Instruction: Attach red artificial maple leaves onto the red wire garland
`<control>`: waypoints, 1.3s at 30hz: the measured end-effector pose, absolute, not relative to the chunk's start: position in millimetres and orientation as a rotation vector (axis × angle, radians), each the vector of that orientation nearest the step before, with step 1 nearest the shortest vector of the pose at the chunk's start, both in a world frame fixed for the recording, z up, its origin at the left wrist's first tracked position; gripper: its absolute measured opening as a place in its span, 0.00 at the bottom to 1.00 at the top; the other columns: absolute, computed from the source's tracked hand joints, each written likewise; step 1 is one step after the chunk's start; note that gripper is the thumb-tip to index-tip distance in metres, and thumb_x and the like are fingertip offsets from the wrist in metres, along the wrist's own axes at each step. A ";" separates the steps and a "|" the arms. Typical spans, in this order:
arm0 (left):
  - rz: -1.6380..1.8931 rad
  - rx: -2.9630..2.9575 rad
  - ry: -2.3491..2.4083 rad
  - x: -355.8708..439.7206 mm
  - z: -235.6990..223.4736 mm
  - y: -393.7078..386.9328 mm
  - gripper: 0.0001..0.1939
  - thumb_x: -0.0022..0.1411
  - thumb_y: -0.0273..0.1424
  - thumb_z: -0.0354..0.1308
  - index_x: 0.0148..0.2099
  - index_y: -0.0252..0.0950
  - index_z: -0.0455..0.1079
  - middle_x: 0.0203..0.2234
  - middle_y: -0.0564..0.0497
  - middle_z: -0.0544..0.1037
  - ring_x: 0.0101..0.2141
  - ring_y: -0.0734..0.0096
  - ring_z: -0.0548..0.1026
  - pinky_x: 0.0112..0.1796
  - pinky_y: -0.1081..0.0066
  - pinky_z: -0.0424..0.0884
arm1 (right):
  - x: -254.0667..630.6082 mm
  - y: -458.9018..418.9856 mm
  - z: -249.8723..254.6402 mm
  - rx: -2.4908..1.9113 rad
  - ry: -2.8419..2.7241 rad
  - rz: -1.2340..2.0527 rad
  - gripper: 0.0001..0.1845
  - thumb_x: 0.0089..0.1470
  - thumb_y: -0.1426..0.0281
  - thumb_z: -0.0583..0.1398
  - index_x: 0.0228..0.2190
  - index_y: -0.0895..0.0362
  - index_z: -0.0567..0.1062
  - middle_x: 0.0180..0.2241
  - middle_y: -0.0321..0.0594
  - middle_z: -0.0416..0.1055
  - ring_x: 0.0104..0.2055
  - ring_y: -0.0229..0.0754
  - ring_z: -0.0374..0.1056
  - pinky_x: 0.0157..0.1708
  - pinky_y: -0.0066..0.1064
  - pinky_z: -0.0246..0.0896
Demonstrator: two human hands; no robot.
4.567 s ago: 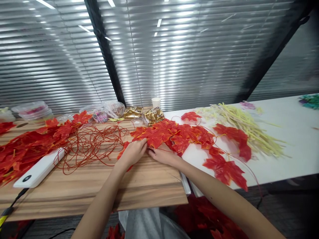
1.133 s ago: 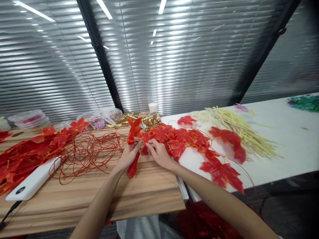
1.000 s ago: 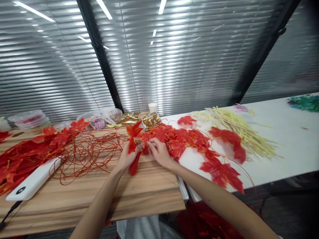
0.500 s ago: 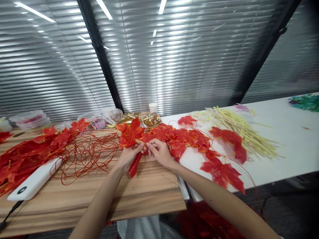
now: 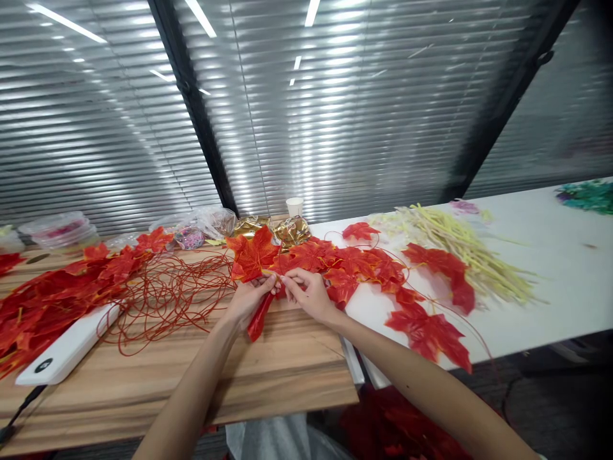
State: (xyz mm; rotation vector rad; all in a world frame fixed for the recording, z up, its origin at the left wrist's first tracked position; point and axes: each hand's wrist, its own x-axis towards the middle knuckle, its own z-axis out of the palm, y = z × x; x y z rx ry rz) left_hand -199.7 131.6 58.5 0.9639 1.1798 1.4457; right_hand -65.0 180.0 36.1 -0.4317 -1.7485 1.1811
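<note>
Between thumb and fingers, my left hand (image 5: 253, 298) pinches a red artificial maple leaf (image 5: 253, 254) near its stem. Another red leaf tip (image 5: 259, 321) hangs down below that hand. My right hand (image 5: 306, 291) is closed in a pinch at the same stem, its fingertips almost touching the left ones. Whether a strand of cord lies between the fingertips is too small to make out. A garland of red maple leaves (image 5: 352, 263) stretches rightward from the hands on a thin red cord. To the left lies a loose tangle of red cord (image 5: 167, 300).
A pile of red leaves (image 5: 62, 287) and a white power bank (image 5: 69, 348) with a cable lie left on the wooden table (image 5: 268, 383). Gold packets (image 5: 293, 231), a paper cup (image 5: 294, 206) and plastic tubs (image 5: 60, 231) stand behind. Yellow strips (image 5: 474, 262) lie on the white table (image 5: 565, 275).
The right fingertips have shifted slightly left, closer to the left hand at the leaf stem. The held leaf has turned a little. The rest looks the same.
</note>
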 end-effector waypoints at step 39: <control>1.479 0.925 1.261 -193.0 66.0 128.8 0.15 0.38 0.36 0.67 0.25 0.31 0.68 0.17 0.53 0.70 0.22 0.77 0.67 0.28 0.75 0.63 | -64.5 181.4 36.5 -0.580 -1.810 0.884 0.12 0.54 0.64 0.52 0.26 0.58 0.70 0.19 0.36 0.68 0.20 0.35 0.63 0.21 0.24 0.56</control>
